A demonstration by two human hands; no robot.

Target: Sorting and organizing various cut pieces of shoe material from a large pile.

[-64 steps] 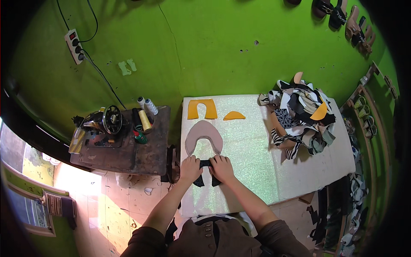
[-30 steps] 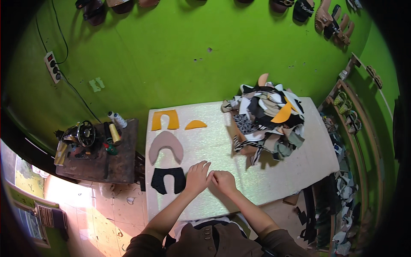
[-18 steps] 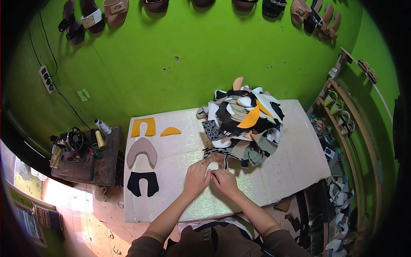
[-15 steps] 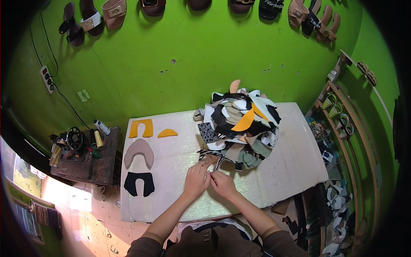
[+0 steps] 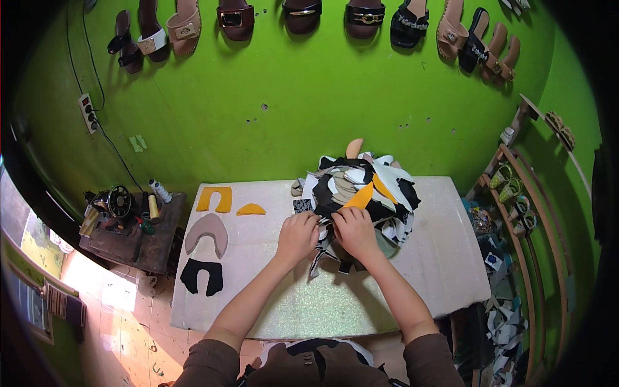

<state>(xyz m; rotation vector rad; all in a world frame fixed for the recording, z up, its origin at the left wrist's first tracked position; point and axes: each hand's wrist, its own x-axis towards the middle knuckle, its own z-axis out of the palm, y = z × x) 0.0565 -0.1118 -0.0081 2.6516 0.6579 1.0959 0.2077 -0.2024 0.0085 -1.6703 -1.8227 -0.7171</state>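
A heaped pile of material scraps [image 5: 342, 179] in black, white, grey and yellow lies on the pale tabletop [image 5: 258, 303]. At its near left edge my left hand [image 5: 298, 237] is closed, fingertips on a black scrap [image 5: 327, 211]. My right hand [image 5: 354, 235] is closed over the front of the pile, just below a yellow scrap [image 5: 361, 195]; what its fingers grip is hidden. To the left lie sorted cut pieces: a yellow U-shaped piece [image 5: 223, 191], a yellow half-moon [image 5: 251, 209], a greyish-pink curved piece [image 5: 205, 227] and a black U-shaped piece [image 5: 193, 277].
A sewing machine [image 5: 118, 201] with thread spools [image 5: 153, 207] stands on a dark wooden table at left. Sandals [image 5: 302, 18] hang along the green wall. At right are a wooden rack [image 5: 516, 193] with shoes and more scraps [image 5: 506, 326] below it.
Both hands have moved forward from the pile's near edge onto it and apart from each other. The pile's front has shifted, with scraps now hanging nearer me. My view has tilted upward.
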